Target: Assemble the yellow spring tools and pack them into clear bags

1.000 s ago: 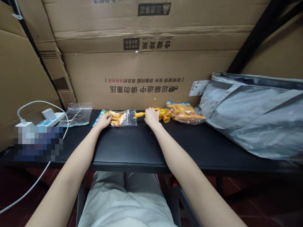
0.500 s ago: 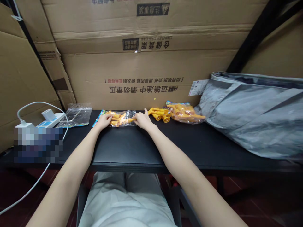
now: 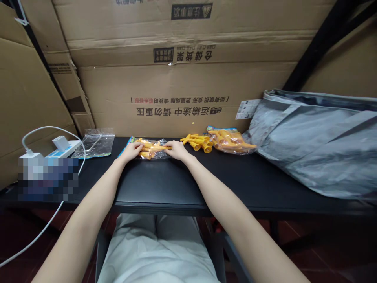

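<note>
A clear plastic bag point(image 3: 160, 155) with a blue printed strip at its left end lies on the black table, and orange plastic pieces point(image 3: 149, 146) with flared ends are inside it. My left hand point(image 3: 129, 151) is closed on the bag's left part, thumb and fingers pressed together. At the other end, my right hand point(image 3: 178, 151) pinches the bag close to the tip of a long orange piece. Just right of that hand lie several loose orange funnel-ended pieces point(image 3: 198, 142). Farther right is another filled bag point(image 3: 232, 141) of orange pieces.
A flat clear wrapper point(image 3: 98, 145) lies at the left beside a white power strip point(image 3: 62, 150) with a charger and cable point(image 3: 84, 155). A large grey fabric bag point(image 3: 312, 145) covers the table's right side. Cardboard point(image 3: 176, 86) stands along the back.
The orange pieces have shifted within the bag, with a long one now pointing toward my right hand. My right hand's raised finger has come down. My left hand has moved slightly right.
</note>
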Action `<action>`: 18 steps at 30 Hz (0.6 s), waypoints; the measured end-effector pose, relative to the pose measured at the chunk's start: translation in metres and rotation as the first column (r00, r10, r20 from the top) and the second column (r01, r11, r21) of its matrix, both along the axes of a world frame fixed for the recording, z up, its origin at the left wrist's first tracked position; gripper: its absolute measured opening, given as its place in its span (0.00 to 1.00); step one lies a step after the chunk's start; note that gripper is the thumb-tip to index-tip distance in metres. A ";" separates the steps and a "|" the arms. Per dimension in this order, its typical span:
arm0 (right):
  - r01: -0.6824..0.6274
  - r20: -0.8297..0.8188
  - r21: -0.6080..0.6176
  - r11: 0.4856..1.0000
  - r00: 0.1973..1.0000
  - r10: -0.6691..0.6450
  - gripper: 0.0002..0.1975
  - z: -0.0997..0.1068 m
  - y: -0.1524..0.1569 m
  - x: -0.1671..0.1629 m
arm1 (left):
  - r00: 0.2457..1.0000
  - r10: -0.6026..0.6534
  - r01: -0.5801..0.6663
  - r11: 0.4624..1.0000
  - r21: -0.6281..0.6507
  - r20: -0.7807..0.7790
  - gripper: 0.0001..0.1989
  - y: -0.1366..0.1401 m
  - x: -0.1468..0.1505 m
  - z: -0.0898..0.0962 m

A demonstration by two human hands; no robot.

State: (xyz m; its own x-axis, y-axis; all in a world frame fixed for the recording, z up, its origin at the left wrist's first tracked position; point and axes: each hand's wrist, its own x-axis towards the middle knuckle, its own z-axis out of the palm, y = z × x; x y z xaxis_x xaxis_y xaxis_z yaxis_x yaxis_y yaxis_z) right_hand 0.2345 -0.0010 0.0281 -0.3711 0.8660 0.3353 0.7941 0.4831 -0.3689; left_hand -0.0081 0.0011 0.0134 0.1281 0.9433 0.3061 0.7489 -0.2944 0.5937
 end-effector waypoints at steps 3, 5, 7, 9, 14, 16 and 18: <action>-0.014 -0.162 -0.070 0.997 0.987 0.002 0.14 -0.004 0.005 0.000 | 1.000 0.010 -0.010 1.000 -0.006 0.020 0.16 -0.001 0.001 0.001; -0.055 -0.282 -0.145 0.988 0.959 0.012 0.14 -0.007 0.009 -0.001 | 0.999 0.017 -0.018 1.000 0.005 0.037 0.17 -0.001 0.001 0.001; -0.100 -0.370 -0.190 0.977 0.929 0.023 0.13 -0.011 0.011 -0.003 | 0.998 0.007 -0.008 1.000 0.012 0.058 0.18 -0.001 0.002 0.001; -0.135 -0.408 -0.203 0.970 0.912 0.042 0.11 -0.013 0.011 -0.005 | 0.998 -0.012 0.012 1.000 0.012 0.068 0.19 0.000 0.002 -0.001; -0.252 -0.531 -0.290 0.923 0.845 0.064 0.10 -0.013 0.006 -0.009 | 0.997 -0.066 0.065 0.997 0.038 0.044 0.21 0.002 0.003 -0.004; -0.313 -0.626 -0.322 0.894 0.778 0.048 0.10 -0.013 0.005 -0.008 | 0.995 -0.098 0.096 0.994 0.053 0.035 0.21 0.002 0.005 -0.004; -0.369 -0.703 -0.332 0.868 0.710 0.032 0.10 -0.013 0.005 -0.007 | 0.994 -0.110 0.107 0.992 0.073 0.029 0.22 0.002 0.006 -0.004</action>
State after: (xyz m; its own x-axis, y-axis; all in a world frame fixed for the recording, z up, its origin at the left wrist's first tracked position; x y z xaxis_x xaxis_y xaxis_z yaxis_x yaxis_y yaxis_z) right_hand 0.2275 0.0041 0.0156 -0.3819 0.9057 0.1838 0.1643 0.2623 -0.9509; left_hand -0.0026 0.0032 0.0098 0.2174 0.9002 0.3773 0.6909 -0.4149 0.5920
